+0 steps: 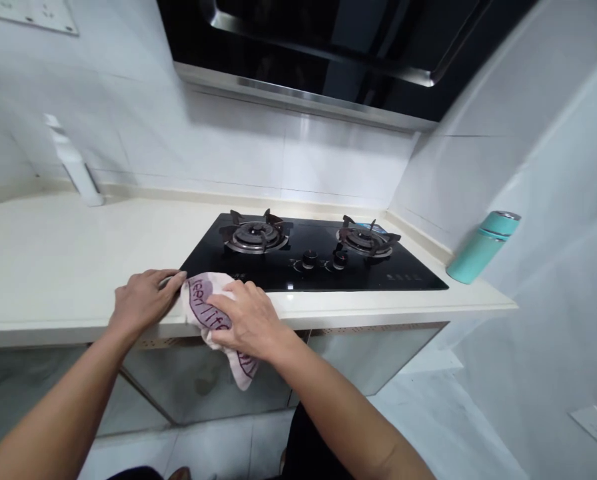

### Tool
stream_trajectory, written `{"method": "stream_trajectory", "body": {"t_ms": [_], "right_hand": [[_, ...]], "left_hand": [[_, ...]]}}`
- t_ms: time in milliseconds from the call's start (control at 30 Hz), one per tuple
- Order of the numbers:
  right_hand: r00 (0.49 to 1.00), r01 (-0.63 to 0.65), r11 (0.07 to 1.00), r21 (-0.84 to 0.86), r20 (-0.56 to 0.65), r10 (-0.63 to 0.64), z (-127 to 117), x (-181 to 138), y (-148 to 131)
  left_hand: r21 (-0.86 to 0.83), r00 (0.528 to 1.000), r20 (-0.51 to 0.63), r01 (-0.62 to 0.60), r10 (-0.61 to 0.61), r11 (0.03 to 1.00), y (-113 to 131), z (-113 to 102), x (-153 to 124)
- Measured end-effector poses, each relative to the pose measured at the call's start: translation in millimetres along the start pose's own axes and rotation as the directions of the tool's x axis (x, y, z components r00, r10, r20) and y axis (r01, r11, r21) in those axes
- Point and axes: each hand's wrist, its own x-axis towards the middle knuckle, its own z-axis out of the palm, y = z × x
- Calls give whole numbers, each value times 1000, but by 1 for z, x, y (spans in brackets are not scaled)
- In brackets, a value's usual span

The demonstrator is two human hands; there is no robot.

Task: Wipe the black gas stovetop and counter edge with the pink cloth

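Observation:
My right hand [251, 320] is closed on a pale cloth [206, 300] with purple lettering. The cloth lies at the front left edge of the black glass gas stove [268, 277], and its lower end hangs over the counter's front edge. My left hand [143, 300] rests on the counter by the stove's front left corner, fingers curled and thumb pointing toward the cloth. A small greyish piece shows between that thumb and the fingers; what it is I cannot make out. Two burners and two black knobs [309, 259] stand on the stove.
On the cream counter [78, 260], a white bottle [76, 163] stands at the back left and a turquoise flask [483, 247] at the right end. A black range hood [303, 53] hangs above. Cabinet doors [373, 360] are below the counter.

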Motion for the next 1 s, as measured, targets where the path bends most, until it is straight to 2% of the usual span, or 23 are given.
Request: {"method": "stream_trajectory", "body": {"t_ms": [100, 200, 333, 400, 500, 633, 733, 800, 900, 1000], "right_hand": [[996, -83, 997, 6, -21, 83, -15, -19, 32], [973, -222, 975, 23, -61, 223, -37, -51, 74], [884, -441, 897, 14, -168, 437, -68, -104, 131], [813, -555, 832, -7, -219, 540, -84, -130, 161], [669, -724, 686, -71, -310, 675, -110, -162, 208], [420, -908, 383, -172, -396, 816, -148, -203, 259], [244, -965, 178, -192, -419, 874, -174, -237, 276], [179, -976, 108, -187, -422, 889, -189, -261, 278], [117, -960, 5, -278, -388, 914, -209, -300, 275], [48, -892, -75, -445, -257, 965, -228, -342, 270]], "left_hand": [[58, 999, 24, 35, -37, 998, -4, 1, 7], [100, 997, 28, 62, -65, 993, -9, 4, 15], [98, 997, 25, 67, -69, 993, -14, 9, 19], [100, 998, 21, 62, -64, 993, -17, 10, 19], [100, 999, 6, 54, -54, 994, -23, 14, 22], [109, 998, -13, 68, -67, 992, -30, 19, 27], [136, 997, -6, 73, -73, 988, -30, 20, 27], [157, 998, 4, 68, -69, 985, -28, 18, 25], [182, 998, 18, 50, -54, 982, -30, 19, 25], [191, 999, 35, 7, -14, 982, -46, 30, 35]]}}
